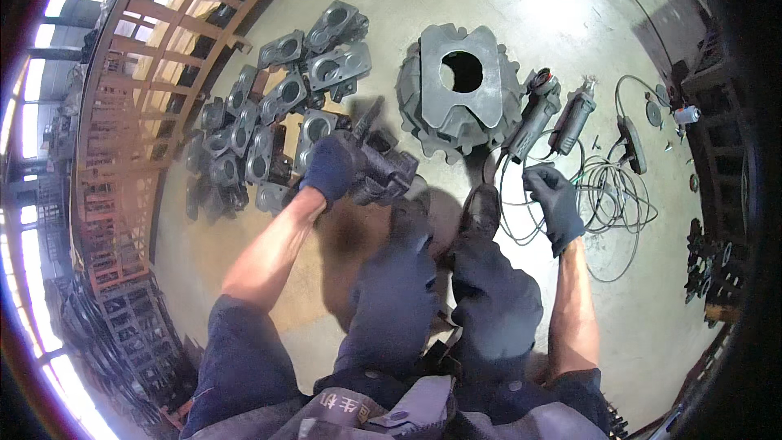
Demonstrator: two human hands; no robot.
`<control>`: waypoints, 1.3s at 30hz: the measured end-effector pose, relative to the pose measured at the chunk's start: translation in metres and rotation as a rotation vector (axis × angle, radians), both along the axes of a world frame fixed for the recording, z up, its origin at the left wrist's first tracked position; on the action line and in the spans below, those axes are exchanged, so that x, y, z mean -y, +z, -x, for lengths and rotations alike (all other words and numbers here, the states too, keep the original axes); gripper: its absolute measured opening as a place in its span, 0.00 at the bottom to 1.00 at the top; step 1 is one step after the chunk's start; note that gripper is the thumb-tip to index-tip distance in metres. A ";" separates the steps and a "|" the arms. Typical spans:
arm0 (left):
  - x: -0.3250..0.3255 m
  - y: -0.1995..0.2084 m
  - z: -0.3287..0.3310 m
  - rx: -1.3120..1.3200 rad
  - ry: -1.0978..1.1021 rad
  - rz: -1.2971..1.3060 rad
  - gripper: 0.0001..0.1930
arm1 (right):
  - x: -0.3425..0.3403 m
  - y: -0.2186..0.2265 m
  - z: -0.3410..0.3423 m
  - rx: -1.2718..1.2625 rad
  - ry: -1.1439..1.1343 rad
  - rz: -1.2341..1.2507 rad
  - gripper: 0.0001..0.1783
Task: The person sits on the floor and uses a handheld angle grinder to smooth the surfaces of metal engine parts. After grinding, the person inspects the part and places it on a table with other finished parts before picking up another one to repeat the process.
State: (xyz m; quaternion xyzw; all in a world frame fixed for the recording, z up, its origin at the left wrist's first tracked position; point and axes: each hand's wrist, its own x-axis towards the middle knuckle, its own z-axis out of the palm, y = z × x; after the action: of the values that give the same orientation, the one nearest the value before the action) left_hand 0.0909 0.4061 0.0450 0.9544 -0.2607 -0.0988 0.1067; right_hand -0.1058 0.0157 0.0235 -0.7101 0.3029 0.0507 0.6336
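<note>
My left hand, in a dark blue glove, is closed on a dark grey metal casting, held above the floor beside my left leg. The casting's gripped side is hidden by the glove. My right hand, in a dark glove, is off to the right with its fingers curled together. What lies between those fingers, if anything, I cannot make out. Just ahead of that hand are two angle-grinder-like power tools, one grinder and another grinder, lying side by side. A looped black cable lies right of the hand.
A large metal casting block with a flat, holed plate on top stands ahead. Several similar castings are laid out at the left. A brown slatted rack borders them. A power strip lies among cables at right.
</note>
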 end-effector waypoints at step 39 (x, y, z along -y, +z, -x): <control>0.240 -0.005 -0.183 0.145 -0.586 0.050 0.08 | -0.059 0.001 -0.167 -0.276 -0.101 -0.725 0.21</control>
State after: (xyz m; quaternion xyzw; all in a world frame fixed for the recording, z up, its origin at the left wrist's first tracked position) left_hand 0.2735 0.1662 0.0404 0.8401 -0.5345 -0.0506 0.0780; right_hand 0.0613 0.0743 0.0248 -0.4110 0.3824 0.2182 0.7983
